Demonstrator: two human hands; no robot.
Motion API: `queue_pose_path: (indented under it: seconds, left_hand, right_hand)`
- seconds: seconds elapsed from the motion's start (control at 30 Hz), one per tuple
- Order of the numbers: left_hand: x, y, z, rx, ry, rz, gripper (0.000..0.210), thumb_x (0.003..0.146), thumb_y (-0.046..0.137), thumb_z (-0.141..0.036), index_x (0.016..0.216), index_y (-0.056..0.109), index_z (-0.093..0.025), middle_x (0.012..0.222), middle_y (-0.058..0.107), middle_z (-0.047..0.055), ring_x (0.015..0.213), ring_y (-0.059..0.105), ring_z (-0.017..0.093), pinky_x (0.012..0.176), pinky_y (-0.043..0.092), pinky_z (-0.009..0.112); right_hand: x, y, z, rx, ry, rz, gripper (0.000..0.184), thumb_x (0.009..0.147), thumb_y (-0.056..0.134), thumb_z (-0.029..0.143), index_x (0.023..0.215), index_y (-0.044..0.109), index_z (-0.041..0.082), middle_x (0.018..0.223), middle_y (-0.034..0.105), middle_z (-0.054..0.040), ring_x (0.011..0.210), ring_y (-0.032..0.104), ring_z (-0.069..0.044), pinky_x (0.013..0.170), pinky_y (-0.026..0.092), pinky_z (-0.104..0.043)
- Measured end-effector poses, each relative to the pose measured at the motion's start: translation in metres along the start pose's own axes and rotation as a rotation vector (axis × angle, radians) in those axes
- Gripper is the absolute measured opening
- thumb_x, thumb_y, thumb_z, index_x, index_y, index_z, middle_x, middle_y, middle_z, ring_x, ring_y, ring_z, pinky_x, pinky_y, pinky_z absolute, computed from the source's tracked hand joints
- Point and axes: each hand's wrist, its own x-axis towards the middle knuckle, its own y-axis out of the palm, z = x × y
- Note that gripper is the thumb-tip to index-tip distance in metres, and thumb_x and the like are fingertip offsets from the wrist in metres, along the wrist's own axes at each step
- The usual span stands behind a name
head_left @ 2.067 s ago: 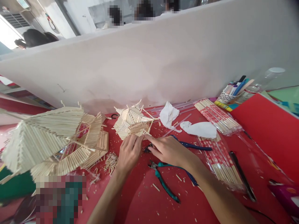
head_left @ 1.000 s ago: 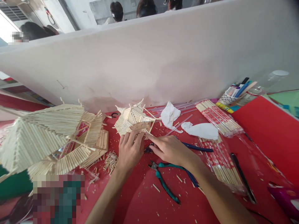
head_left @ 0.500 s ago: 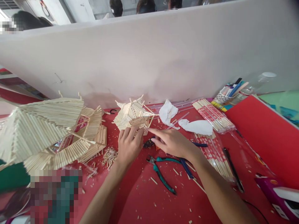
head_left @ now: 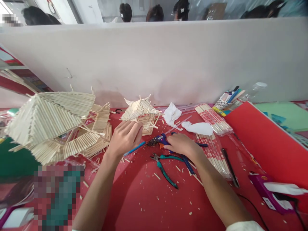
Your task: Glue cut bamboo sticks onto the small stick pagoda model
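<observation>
From my head camera, I had my left hand (head_left: 126, 136) just in front of the small stick house (head_left: 139, 107), its fingers bent and close together. Their tips were turned away, so I couldn't tell whether they pinched anything. The house stood on the red table (head_left: 144, 202) near the white partition (head_left: 144, 61), partly covered by that hand.

My right hand (head_left: 180, 144) lay over the rear of the blue glue gun (head_left: 160, 139), fingers bent beside its orange trigger (head_left: 161, 146); how firmly they gripped it I couldn't tell. The gun's nozzle pointed left, towards a blue rod (head_left: 135, 149) lying by my left wrist.

Nearer me, the teal-handled cutters (head_left: 166, 175) lay with their handles apart, among scattered stick scraps. The larger stick house (head_left: 55, 115) stood to the left. Two crumpled white tissues (head_left: 172, 115) and red-banded bundles of sticks (head_left: 213, 118) lay to the right.
</observation>
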Motion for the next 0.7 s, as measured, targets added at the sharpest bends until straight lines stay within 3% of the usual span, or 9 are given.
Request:
queue_pose_path:
  seconds: [0.13,0.27,0.47,0.6,0.7]
  left_hand:
    - [-0.003,-0.007,0.010,0.030,0.063,0.014,0.013,0.098,0.050,-0.015,0.094,0.062,-0.019,0.075,0.069,0.002,0.070,0.064,0.016,0.068,0.046,0.030]
    - [-0.006,-0.005,0.013,0.048,0.068,0.059,0.015,0.098,0.049,-0.014,0.092,0.062,-0.019,0.076,0.070,0.003,0.071,0.064,0.016,0.067,0.047,0.029]
    - [-0.008,0.003,0.014,0.052,0.046,0.151,0.019,0.100,0.046,-0.015,0.091,0.062,-0.018,0.077,0.069,0.003,0.072,0.063,0.016,0.066,0.047,0.029]
    - [-0.009,0.009,0.012,0.035,0.045,0.192,0.022,0.097,0.044,-0.010,0.089,0.062,-0.019,0.076,0.068,0.002,0.071,0.061,0.015,0.066,0.046,0.029]
    - [-0.010,0.012,0.011,0.037,0.062,0.222,0.021,0.096,0.045,-0.009,0.088,0.062,-0.018,0.074,0.067,0.002,0.069,0.060,0.015,0.067,0.047,0.030]
  right_hand:
    - [0.005,0.005,0.009,-0.040,0.002,-0.011,0.027,0.097,0.063,0.032,0.104,0.074,0.009,0.106,0.076,-0.0210,0.102,0.072,-0.033,0.081,0.050,-0.036]
    - [0.005,0.007,-0.004,0.019,-0.074,-0.006,0.022,0.097,0.061,0.030,0.095,0.073,0.012,0.097,0.076,-0.0166,0.091,0.072,-0.029,0.074,0.048,-0.032]
    - [0.003,0.004,-0.033,0.368,-0.168,0.089,0.026,0.100,0.053,0.038,0.084,0.062,0.020,0.066,0.068,-0.0022,0.061,0.063,-0.019,0.058,0.039,-0.028]
    - [-0.001,0.003,-0.043,0.492,-0.213,0.101,0.022,0.097,0.053,0.038,0.086,0.059,0.020,0.071,0.065,-0.0007,0.061,0.059,-0.016,0.059,0.040,-0.028]
    - [-0.002,0.007,-0.049,0.631,-0.260,0.090,0.022,0.091,0.058,0.039,0.099,0.062,0.019,0.078,0.065,-0.0012,0.066,0.057,-0.016,0.062,0.043,-0.028]
